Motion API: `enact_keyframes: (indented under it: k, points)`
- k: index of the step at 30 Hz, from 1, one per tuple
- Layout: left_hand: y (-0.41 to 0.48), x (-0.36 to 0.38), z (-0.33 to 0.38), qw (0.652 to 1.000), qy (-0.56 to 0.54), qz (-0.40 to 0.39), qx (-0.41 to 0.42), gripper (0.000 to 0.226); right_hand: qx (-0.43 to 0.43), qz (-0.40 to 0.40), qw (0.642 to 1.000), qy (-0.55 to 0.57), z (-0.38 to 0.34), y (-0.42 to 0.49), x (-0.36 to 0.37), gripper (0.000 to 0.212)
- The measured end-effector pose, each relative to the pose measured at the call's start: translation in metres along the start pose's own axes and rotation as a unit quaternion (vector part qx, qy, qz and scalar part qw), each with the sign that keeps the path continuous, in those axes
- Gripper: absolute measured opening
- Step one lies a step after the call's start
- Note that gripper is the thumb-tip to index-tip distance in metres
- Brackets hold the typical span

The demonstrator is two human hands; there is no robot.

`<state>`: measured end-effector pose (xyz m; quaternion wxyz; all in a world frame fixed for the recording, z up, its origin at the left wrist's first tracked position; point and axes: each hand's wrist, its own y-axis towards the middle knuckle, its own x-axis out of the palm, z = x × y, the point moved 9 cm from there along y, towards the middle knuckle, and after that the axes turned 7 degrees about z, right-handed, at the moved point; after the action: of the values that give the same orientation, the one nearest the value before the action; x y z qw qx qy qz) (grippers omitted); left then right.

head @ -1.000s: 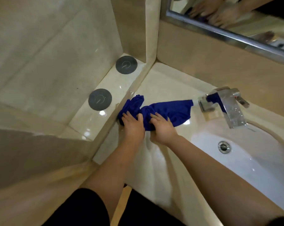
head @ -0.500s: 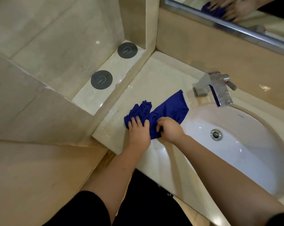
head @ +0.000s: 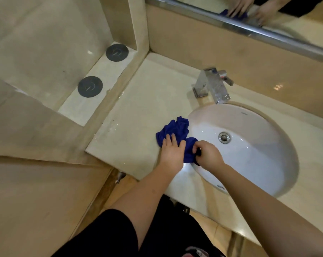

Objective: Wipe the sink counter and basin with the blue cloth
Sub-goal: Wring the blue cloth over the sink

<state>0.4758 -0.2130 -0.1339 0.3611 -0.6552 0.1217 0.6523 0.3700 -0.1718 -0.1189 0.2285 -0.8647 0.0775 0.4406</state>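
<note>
A person is bending over a bathroom sink, and the view is looking down from their head at two bare forearms. Both hands are working a blue cloth [head: 175, 127], which is lying bunched on the counter [head: 147, 108] right at the near-left lip of the basin [head: 259, 164].

The left hand [head: 172, 154] is lying flat on the cloth with its fingers straight and together and its palm pressing down. It seems to be supplying the weight, so that the cloth is rubbing the stone rather than skating over it. The right hand [head: 209, 154], just beside the left, is curling its fingers and thumb round a gathered fold at the basin's edge. It is probably steering the cloth and stopping the loose end from slipping into the bowl. Most of the cloth is poking out crumpled beyond the left fingertips, with one part overhanging the rim.

Small wet glints are showing on the counter to the left of the left hand. A square metal tap [head: 212, 86] is standing well beyond the right hand. The drain [head: 224, 137] is sitting in the bowl just past the right knuckles. Far beyond both hands, a mirror [head: 268, 8] is reflecting the hands and cloth. Two dark round discs [head: 90, 86] are lying on a lower ledge, well to the left of the left hand.

The counter beside the bowl appears to be the part being wiped now. Whether the bowl itself is done, I cannot tell.
</note>
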Motion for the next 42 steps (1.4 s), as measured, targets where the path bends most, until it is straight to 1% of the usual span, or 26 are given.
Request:
enact_keyframes:
  k: [2, 4, 6, 7, 9, 12, 15, 18, 21, 23, 24, 26, 29, 31, 34, 37, 40, 42]
  points:
    - [0.000, 0.003, 0.005, 1.000, -0.011, 0.000, 0.016, 0.044, 0.000, 0.001, 1.000, 0.008, 0.006, -0.006, -0.010, 0.027]
    - [-0.002, 0.001, 0.002, 0.999, -0.032, 0.003, 0.032, 0.052, -0.005, 0.011, 1.000, 0.017, 0.004, -0.006, -0.022, 0.028]
    - [-0.005, -0.005, -0.010, 0.998, -0.043, 0.017, 0.044, 0.061, -0.010, 0.036, 0.999, 0.033, -0.005, 0.000, -0.038, 0.032]
    - [-0.007, -0.010, -0.019, 0.998, -0.041, 0.028, 0.039, 0.061, -0.014, 0.055, 0.997, 0.044, -0.013, 0.004, -0.048, 0.033]
    - [-0.011, -0.021, -0.036, 0.998, -0.027, 0.050, 0.017, 0.050, -0.031, 0.091, 0.994, 0.048, -0.033, 0.014, -0.067, 0.037]
    - [-0.016, -0.035, -0.058, 0.998, 0.007, 0.056, -0.010, 0.025, -0.067, 0.128, 0.989, -0.010, -0.064, 0.029, -0.081, 0.038]
    - [-0.021, -0.049, -0.094, 0.995, -0.023, 0.075, -0.058, 0.019, -0.052, 0.111, 0.989, -0.086, -0.086, 0.041, -0.074, 0.028]
    - [-0.027, -0.065, -0.132, 0.990, -0.046, 0.120, -0.065, 0.016, -0.049, 0.114, 0.985, -0.116, -0.111, 0.046, -0.071, 0.022]
    - [-0.031, -0.085, -0.168, 0.982, -0.046, 0.164, -0.085, 0.011, -0.070, 0.139, 0.983, -0.093, -0.138, 0.053, -0.073, 0.018]
    - [-0.033, -0.098, -0.188, 0.976, -0.047, 0.189, -0.099, 0.012, -0.073, 0.147, 0.985, -0.060, -0.152, 0.061, -0.073, 0.017]
    - [-0.035, -0.101, -0.197, 0.973, -0.051, 0.200, -0.106, 0.014, -0.064, 0.148, 0.986, -0.040, -0.157, 0.066, -0.072, 0.017]
    - [-0.042, -0.099, -0.213, 0.968, -0.074, 0.207, -0.125, 0.019, -0.019, 0.144, 0.989, 0.013, -0.158, 0.077, -0.069, 0.018]
    - [-0.058, -0.073, -0.233, 0.970, -0.083, 0.184, -0.137, 0.023, 0.056, 0.153, 0.983, 0.085, -0.152, 0.094, -0.061, 0.021]
    - [-0.074, -0.055, -0.243, 0.969, -0.092, 0.178, -0.145, 0.025, 0.071, 0.173, 0.975, 0.119, -0.157, 0.106, -0.055, 0.022]
    - [-0.098, -0.038, -0.256, 0.963, -0.115, 0.189, -0.153, 0.033, 0.062, 0.173, 0.973, 0.139, -0.180, 0.121, -0.032, 0.022]
    - [-0.116, -0.024, -0.266, 0.964, -0.119, 0.165, -0.169, 0.022, 0.048, 0.141, 0.980, 0.132, -0.202, 0.130, 0.013, 0.022]
    - [-0.133, -0.016, -0.278, 0.954, -0.146, 0.182, -0.187, 0.012, -0.002, 0.093, 0.993, 0.076, -0.222, 0.132, 0.065, 0.024]
    - [-0.140, -0.010, -0.282, 0.952, -0.149, 0.184, -0.192, 0.014, -0.051, 0.073, 0.996, 0.030, -0.238, 0.131, 0.088, 0.028]
